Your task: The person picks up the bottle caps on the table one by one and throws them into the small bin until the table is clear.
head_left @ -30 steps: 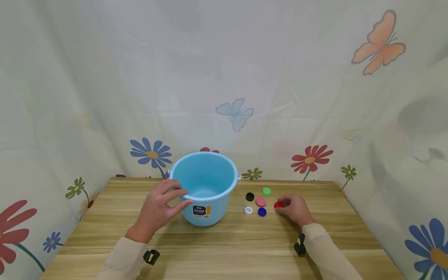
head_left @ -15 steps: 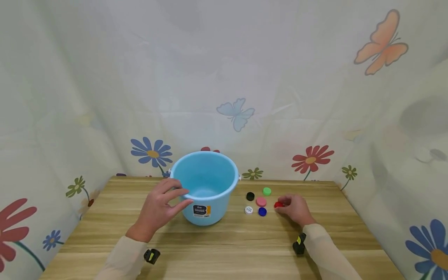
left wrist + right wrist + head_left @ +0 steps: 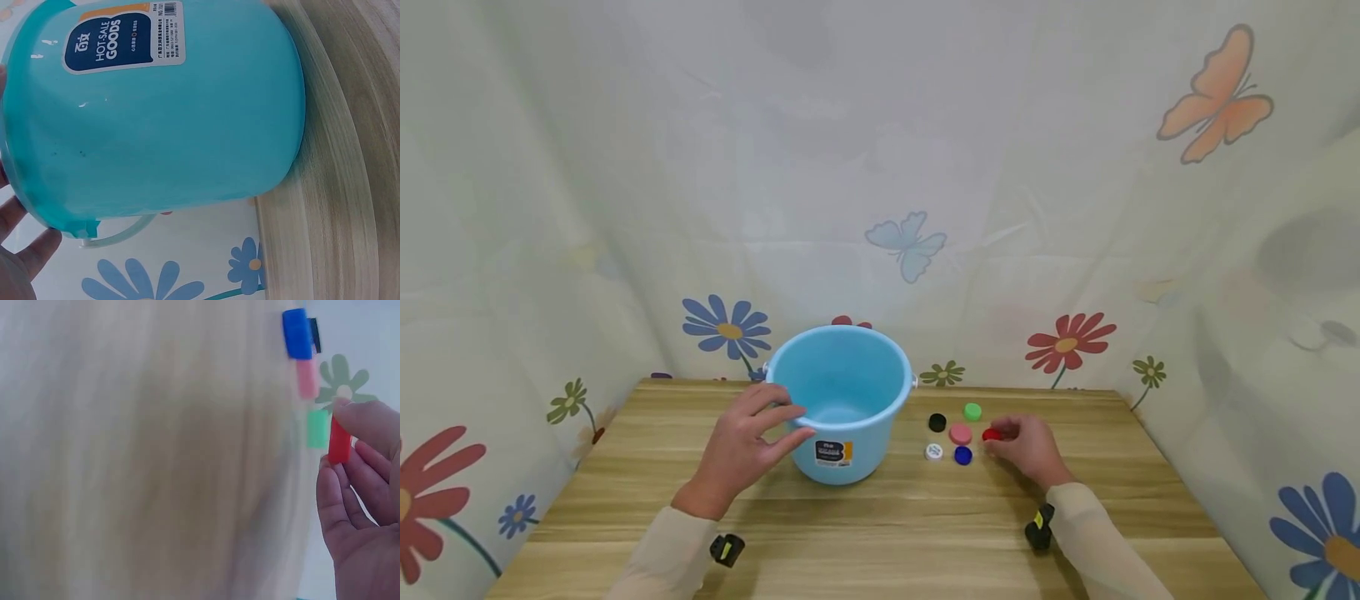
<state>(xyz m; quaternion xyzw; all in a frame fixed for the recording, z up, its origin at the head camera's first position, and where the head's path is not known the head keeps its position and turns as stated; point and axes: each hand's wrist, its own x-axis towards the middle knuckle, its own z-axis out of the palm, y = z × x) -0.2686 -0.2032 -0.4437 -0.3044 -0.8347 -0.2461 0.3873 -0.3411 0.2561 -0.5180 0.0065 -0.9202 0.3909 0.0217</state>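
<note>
A light-blue bucket [image 3: 850, 446] stands upright on the wooden table, a label on its front. My left hand [image 3: 741, 442] holds its near-left rim between thumb and fingers; the left wrist view shows the bucket's side [image 3: 187, 137] close up. To the right, my right hand [image 3: 1033, 446] pinches a red bottle cap [image 3: 339, 439] between thumb and fingertips. Just left of it lie a pink cap [image 3: 960, 433], a blue cap [image 3: 962, 455], a green cap [image 3: 972, 412], a black cap [image 3: 937, 422] and a white cap [image 3: 933, 452].
The wood-grain table [image 3: 880, 542] reaches back to a hanging cloth [image 3: 820, 167] printed with flowers and butterflies, which also closes off both sides. A white bucket handle [image 3: 122, 234] hangs by the bucket's side.
My right hand has shifted slightly left with the red cap, nearer the pink one. The left hand and bucket keep their places.
</note>
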